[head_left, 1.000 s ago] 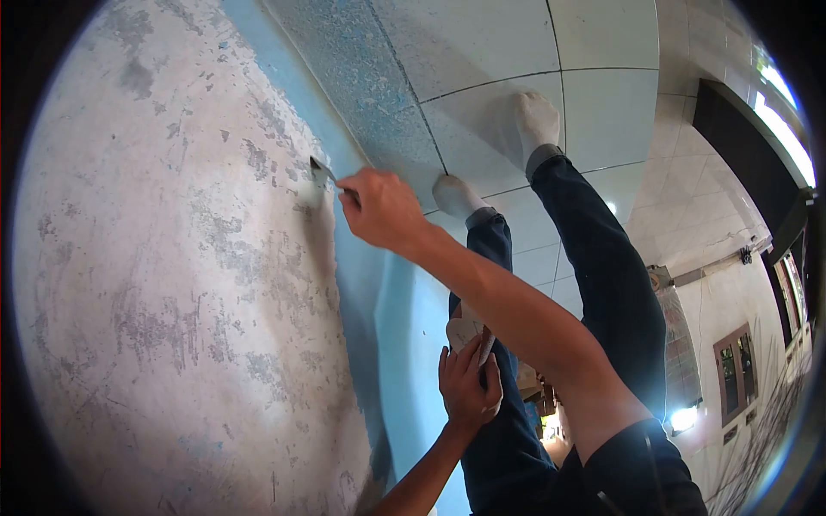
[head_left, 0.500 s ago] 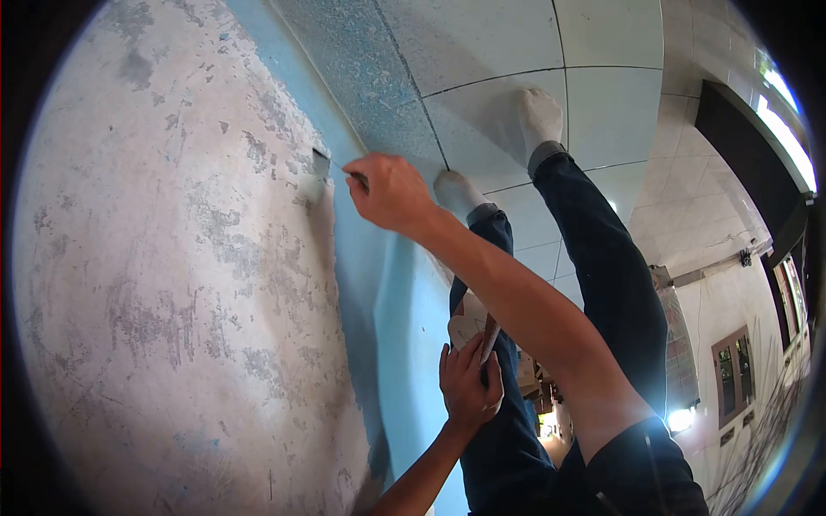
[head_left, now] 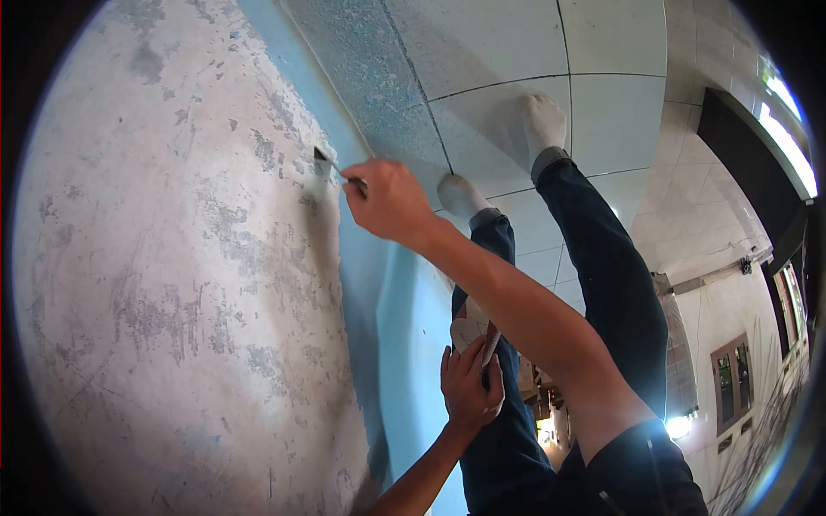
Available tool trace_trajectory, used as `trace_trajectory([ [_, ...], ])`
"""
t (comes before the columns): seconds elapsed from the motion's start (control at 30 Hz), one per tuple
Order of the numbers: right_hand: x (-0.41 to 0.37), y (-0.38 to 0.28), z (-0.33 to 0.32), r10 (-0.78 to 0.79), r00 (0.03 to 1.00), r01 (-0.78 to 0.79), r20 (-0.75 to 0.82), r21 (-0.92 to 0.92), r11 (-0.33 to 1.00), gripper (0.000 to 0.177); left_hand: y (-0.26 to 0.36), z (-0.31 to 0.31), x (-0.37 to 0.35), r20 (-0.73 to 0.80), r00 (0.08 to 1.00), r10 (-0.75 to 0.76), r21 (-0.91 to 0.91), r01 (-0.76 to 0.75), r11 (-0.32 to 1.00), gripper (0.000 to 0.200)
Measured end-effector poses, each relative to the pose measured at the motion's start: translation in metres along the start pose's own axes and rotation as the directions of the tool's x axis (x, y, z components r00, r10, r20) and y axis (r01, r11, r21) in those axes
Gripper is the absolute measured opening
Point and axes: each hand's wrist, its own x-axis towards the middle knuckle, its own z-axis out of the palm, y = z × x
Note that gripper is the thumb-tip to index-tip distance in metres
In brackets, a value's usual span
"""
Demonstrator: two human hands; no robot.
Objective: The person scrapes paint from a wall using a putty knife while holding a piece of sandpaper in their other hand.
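Observation:
My right hand [head_left: 389, 202] is closed around the handle of a putty knife [head_left: 329, 161]. Its small blade lies at the wall, near the border between the pale, patchy surface [head_left: 189, 258] and a light blue painted strip [head_left: 357, 258]. Grey smudges mark the wall around the blade. Lower down, in front of my leg, my left hand [head_left: 471, 383] grips a flat, pale piece with a reddish-brown edge [head_left: 471, 334]. My fingers and right forearm hide part of that piece, and its kind cannot be made out.
Large pale floor tiles [head_left: 495, 43] run beside the wall, with a dusty blue-speckled band [head_left: 361, 77] along its foot. My feet [head_left: 544, 120] stand on the tiles. A window [head_left: 731, 383] and a bright light [head_left: 678, 427] show at the right.
The putty knife's blade has tilted, so its dark face and thin shank show more. My right hand has shifted slightly down in view. My left hand keeps its grip.

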Motion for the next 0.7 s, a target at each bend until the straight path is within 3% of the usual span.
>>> trace_trajectory([
  [0.13, 0.002, 0.004, -0.003, -0.024, 1.000, 0.023, -0.020, -0.034, 0.999, 0.021, 0.003, 0.000, -0.003, 0.050, 0.998, -0.028, 0.018, 0.027, 0.999, 0.034],
  [0.23, 0.025, 0.007, 0.000, 0.099, 0.995, -0.099, -0.019, -0.009, 0.995, 0.021, 0.001, 0.003, -0.003, 0.043, 0.999, -0.024, 0.008, 0.024, 1.000, 0.033],
  [0.33, -0.009, -0.008, 0.003, -0.017, 0.998, 0.014, -0.063, -0.039, 0.999, 0.021, 0.002, 0.007, -0.007, 0.030, 1.000, -0.002, 0.027, 0.001, 1.000, 0.033],
  [0.5, -0.108, -0.057, -0.023, 0.019, 0.998, -0.029, 0.063, 0.149, 0.988, 0.023, -0.010, 0.012, -0.020, 0.059, 0.997, 0.056, -0.056, -0.052, 0.997, 0.037],
  [0.6, -0.151, -0.072, -0.042, -0.013, 0.987, -0.018, 0.160, 0.190, 0.982, 0.026, -0.023, 0.019, -0.038, 0.258, 0.962, -0.087, 0.026, 0.083, 0.996, 0.042],
  [0.63, -0.160, -0.074, -0.049, -0.031, 0.980, -0.008, 0.194, 0.194, 0.981, 0.027, -0.019, 0.021, -0.036, 0.264, 0.958, -0.113, -0.023, 0.123, 0.992, 0.044],
  [0.7, -0.177, -0.082, -0.068, 0.051, 0.961, -0.105, 0.273, 0.188, 0.977, 0.029, -0.014, 0.024, -0.037, 0.170, 0.984, -0.052, 0.079, 0.039, 0.996, 0.042],
])
